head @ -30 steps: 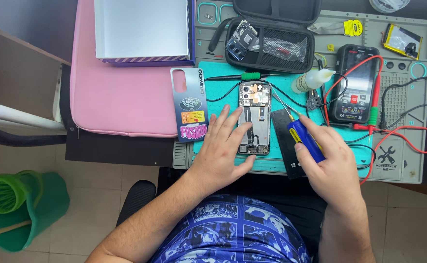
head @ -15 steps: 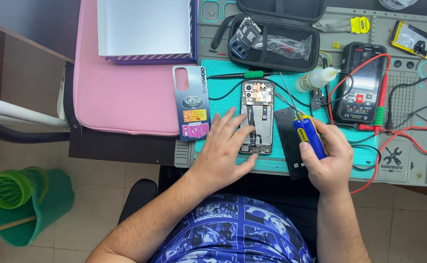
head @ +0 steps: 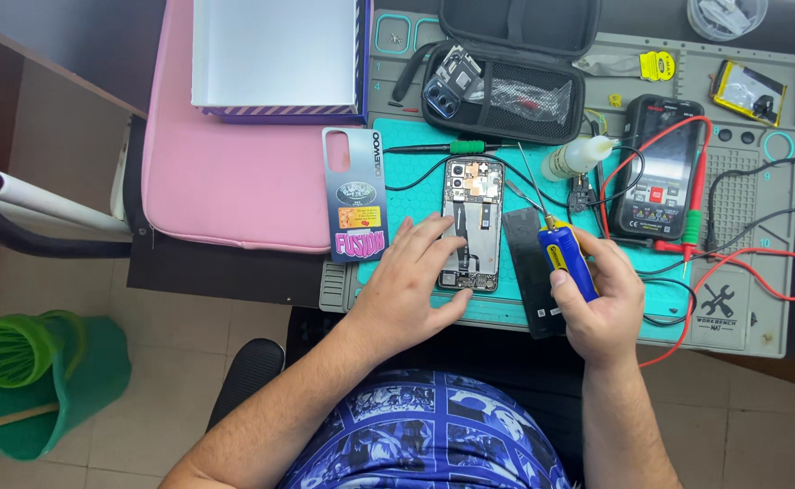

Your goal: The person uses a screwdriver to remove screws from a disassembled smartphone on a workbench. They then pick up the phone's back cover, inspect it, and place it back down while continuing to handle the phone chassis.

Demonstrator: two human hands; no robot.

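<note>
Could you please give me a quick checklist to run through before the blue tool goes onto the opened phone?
1. Opened phone steadied: ok, left hand rests on its lower half.
2. Blue tool gripped: ok, right hand wraps it.
3. Tip clear of the phone: ok, it points up beside it.
4. Red lead clear of the right hand: not ok, it runs close by.
5. Black panel out of the way: cannot tell, partly hidden.

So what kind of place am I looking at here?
Most likely a phone repair bench: an opened phone lies on a teal work mat, with a multimeter and a zip tool case alongside.
</note>
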